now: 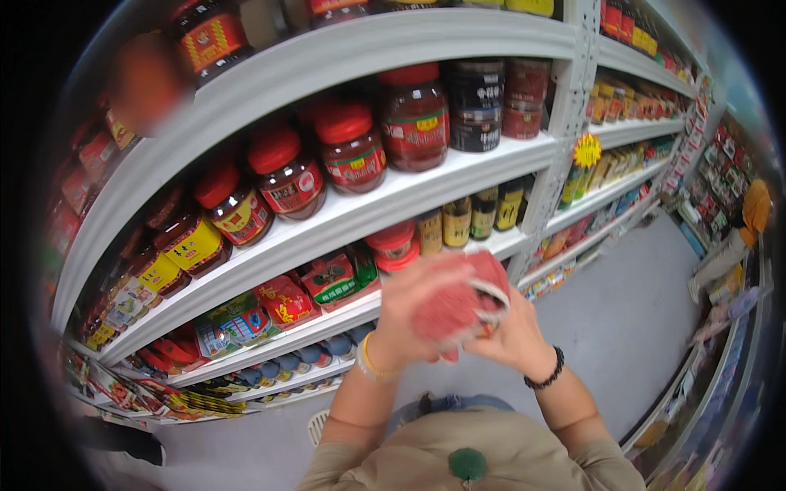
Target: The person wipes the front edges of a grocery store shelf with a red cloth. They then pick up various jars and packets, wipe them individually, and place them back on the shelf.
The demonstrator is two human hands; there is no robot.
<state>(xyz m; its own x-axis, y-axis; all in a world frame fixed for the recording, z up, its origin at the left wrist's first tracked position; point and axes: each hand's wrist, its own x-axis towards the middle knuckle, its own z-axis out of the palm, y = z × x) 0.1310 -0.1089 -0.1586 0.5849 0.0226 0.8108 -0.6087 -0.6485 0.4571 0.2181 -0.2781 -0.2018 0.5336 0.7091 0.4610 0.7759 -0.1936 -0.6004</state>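
The left hand [413,307] wraps over the near-left side of a red-lidded jar [458,303], fingers curled across its top, while the right hand [512,335] cups it from below and to the right, palm under the base. Both hands are closed around it and press toward each other; the jar is blurred, so the exact finger placement cannot be told. It is held in the air in front of the chest, clear of the shelves, level with the front edge of the lower middle shelf [344,315].

Judging by the like jars on the shelves, it is probably glass or hard plastic filled with thick paste: stiff, fairly heavy for its size, smooth-sided and likely to break or crack if dropped. A sound hold is one palm under the base and the other around the body below the lid, not by the lid alone.

Beyond the hands, red-capped sauce jars [352,147] stand along the front edge of the upper middle shelf [458,176], and red pouches [286,299] lie on the shelf below. At the far right end of the aisle another person [749,221] crouches by the opposite racks.
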